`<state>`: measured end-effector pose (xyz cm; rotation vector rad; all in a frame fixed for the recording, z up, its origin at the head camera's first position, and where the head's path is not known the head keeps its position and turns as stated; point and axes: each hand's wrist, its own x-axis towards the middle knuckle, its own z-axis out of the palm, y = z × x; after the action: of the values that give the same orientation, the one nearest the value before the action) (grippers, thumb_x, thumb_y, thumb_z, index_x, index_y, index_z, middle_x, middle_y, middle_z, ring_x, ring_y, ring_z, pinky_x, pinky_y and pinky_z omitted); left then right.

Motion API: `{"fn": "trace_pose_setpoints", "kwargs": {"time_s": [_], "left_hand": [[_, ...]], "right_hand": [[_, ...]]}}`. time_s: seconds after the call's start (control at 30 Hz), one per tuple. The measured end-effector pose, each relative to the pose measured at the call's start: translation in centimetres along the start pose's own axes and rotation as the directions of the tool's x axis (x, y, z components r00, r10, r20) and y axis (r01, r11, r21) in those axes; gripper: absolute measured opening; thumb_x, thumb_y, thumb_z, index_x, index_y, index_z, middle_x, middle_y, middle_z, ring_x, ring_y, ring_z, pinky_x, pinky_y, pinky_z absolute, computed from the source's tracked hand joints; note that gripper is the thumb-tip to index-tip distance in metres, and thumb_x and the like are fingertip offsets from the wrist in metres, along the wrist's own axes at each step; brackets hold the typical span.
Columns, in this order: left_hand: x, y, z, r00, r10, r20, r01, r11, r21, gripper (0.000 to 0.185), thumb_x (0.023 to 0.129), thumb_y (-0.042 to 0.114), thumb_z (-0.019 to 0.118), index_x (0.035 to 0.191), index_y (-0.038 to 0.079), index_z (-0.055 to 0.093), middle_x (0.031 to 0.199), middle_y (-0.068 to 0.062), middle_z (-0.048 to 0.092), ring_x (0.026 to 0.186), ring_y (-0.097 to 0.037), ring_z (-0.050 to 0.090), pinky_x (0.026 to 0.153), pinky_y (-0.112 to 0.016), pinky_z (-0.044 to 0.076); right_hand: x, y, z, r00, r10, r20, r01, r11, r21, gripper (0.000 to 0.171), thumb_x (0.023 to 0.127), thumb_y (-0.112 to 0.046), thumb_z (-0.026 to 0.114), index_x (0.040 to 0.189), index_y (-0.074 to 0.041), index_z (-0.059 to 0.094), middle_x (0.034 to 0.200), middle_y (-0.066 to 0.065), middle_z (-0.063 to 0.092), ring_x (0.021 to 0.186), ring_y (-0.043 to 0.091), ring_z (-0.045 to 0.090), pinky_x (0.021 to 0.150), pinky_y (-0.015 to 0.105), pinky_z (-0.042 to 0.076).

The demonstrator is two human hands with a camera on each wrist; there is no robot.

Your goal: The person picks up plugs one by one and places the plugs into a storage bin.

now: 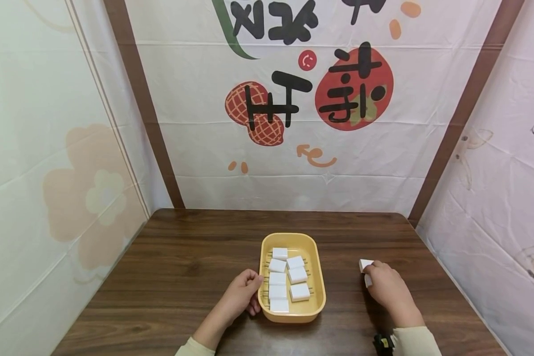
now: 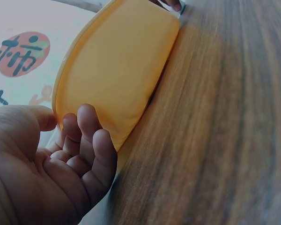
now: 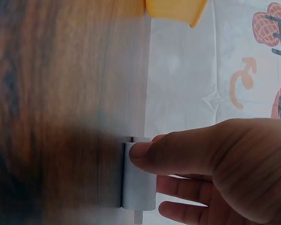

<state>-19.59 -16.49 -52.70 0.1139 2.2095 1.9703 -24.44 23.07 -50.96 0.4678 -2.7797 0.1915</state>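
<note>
A yellow plastic tray point(image 1: 292, 318) holds several white plug adapters point(image 1: 297, 275) with metal prongs, lying in two columns. My left hand point(image 1: 242, 292) pinches the tray's left rim between thumb and finger; its other fingers curl beside the outer wall point(image 2: 117, 61) in the left wrist view. To the right of the tray, my right hand point(image 1: 389, 289) grips a white plug adapter point(image 3: 139, 187) low at the tabletop, with the thumb on its side and a prong showing at its end. Another white block point(image 1: 365, 264) shows just beyond the fingers, partly hidden by them.
The dark wood-grain table point(image 1: 196, 267) carries the tray near its middle. A white printed curtain point(image 1: 204, 158) hangs behind the table, and patterned curtains point(image 1: 494, 198) stand along both sides. A dark strap with a small device point(image 1: 383, 343) sits at the right wrist.
</note>
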Motion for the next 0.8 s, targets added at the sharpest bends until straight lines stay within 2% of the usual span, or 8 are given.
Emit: {"fn": "trace_pose_setpoints", "kwargs": {"time_s": [0.33, 0.8], "left_hand": [[0.1, -0.1, 0.0, 1.000, -0.004, -0.004, 0.003, 1.000, -0.001, 0.035, 0.108, 0.030, 0.052, 0.113, -0.005, 0.050, 0.063, -0.003, 0.059, 0.050, -0.016, 0.058, 0.044, -0.028, 0.049], [0.0, -0.2, 0.0, 1.000, 0.007, -0.002, -0.007, 1.000, -0.004, 0.035, 0.108, 0.030, 0.052, 0.113, -0.005, 0.050, 0.063, -0.003, 0.059, 0.050, -0.016, 0.058, 0.044, -0.027, 0.049]], "right_hand": [[-0.2, 0.6, -0.1, 0.999, 0.030, 0.024, -0.030, 1.000, 0.008, 0.026, 0.074, 0.000, 0.079, 0.099, -0.005, 0.075, 0.101, 0.018, 0.070, 0.086, 0.036, 0.069, 0.073, 0.055, 0.056], [-0.2, 0.5, -1.1, 0.998, -0.017, 0.060, 0.016, 1.000, 0.027, 0.029, 0.072, -0.005, 0.085, 0.100, -0.007, 0.074, 0.095, 0.010, 0.068, 0.081, 0.028, 0.067, 0.071, 0.051, 0.055]]}}
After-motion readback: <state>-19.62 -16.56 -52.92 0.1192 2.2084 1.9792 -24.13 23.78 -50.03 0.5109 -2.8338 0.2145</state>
